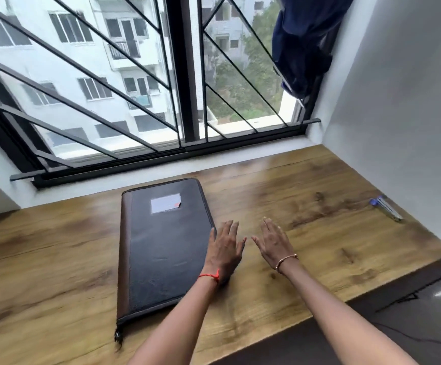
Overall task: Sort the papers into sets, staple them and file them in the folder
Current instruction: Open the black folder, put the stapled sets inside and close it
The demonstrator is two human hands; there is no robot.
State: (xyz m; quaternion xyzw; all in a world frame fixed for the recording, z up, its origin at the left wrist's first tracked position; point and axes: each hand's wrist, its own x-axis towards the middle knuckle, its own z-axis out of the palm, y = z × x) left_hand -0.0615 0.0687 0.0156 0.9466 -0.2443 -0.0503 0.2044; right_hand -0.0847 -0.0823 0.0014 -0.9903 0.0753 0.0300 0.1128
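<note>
Viewing through the head camera, I am seeing the closed dark folder [161, 246] lying flat on the wooden bench [319, 206], left of centre, its white label [165, 202] toward the window [187, 75]. The left hand [224, 248] is lying over the folder's right edge, fingers straight and slightly spread, gripping nothing; I cannot confirm contact. The right hand [272, 246] is hovering just beside it above the bench, fingers straight and loosely together, holding nothing. A blue-and-silver object [386, 208] is lying well apart at the bench's right end, near the wall [398, 101].
</note>
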